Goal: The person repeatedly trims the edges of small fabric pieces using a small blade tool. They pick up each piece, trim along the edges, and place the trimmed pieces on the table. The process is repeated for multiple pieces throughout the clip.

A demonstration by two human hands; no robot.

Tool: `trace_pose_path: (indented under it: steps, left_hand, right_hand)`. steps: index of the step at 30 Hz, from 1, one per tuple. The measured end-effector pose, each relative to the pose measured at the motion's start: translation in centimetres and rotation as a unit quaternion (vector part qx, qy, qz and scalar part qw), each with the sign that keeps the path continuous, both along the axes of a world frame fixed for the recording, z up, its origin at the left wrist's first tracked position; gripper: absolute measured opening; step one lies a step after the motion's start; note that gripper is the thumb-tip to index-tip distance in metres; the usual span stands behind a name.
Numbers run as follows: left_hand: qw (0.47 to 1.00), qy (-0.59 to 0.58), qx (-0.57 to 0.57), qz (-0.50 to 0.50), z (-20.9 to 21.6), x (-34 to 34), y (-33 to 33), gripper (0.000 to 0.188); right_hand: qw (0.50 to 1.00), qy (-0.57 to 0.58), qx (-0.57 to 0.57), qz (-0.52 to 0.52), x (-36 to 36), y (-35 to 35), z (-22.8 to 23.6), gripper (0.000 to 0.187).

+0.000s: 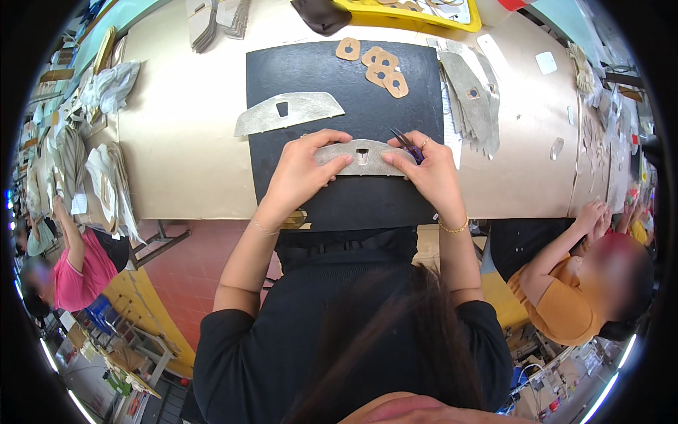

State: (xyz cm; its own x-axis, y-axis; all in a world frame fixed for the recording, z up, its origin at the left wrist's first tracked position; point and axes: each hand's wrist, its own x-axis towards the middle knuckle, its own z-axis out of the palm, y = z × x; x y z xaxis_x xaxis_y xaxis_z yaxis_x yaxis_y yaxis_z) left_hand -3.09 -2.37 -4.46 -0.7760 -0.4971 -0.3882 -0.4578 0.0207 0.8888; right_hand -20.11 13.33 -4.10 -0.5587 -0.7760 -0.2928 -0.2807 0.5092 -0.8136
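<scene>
Above the black mat (339,201), a grey curved panel (342,151) with a small cutout in its middle is stretched between my two hands. My left hand (302,169) pinches its left end, thumb on top. On the other end my right hand (434,173) presses with the thumb. Tucked in that same hand is a pair of dark thread snips (412,148) with purplish handles, its points facing up and left. A second grey panel (311,109) of like shape lies flat on the mat, past my left hand.
Several tan rounded patches (381,68) with holes lie at the mat's far side. Grey panels (472,106) are piled to the right. Beyond sit a yellow tray (424,22) and a dark cloth-like item (321,15). Co-workers sit left (83,272) and right (565,290).
</scene>
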Motion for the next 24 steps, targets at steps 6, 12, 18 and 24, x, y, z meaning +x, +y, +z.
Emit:
trace_pose_path:
  steps: [6,12,18,24]
  left_hand:
    - [0.994,0.026,-0.104,-0.013,-0.6,-0.3,0.1,0.031]
    - [0.997,0.006,-0.071,-0.007,0.1,-0.5,0.0,0.031]
    - [0.999,-0.007,-0.053,-0.006,0.2,-0.5,0.0,0.031]
    - [0.994,0.011,-0.105,-0.016,-0.6,-0.4,-0.1,0.031]
  right_hand:
    - [0.999,0.026,0.019,0.015,-0.4,-0.3,0.0,0.03]
    - [0.999,0.018,0.027,0.018,-0.6,-0.6,0.2,0.03]
    - [0.999,0.017,0.02,0.02,-0.5,-0.6,0.2,0.03]
    - [0.999,0.027,0.028,0.025,-0.6,-0.6,0.1,0.03]
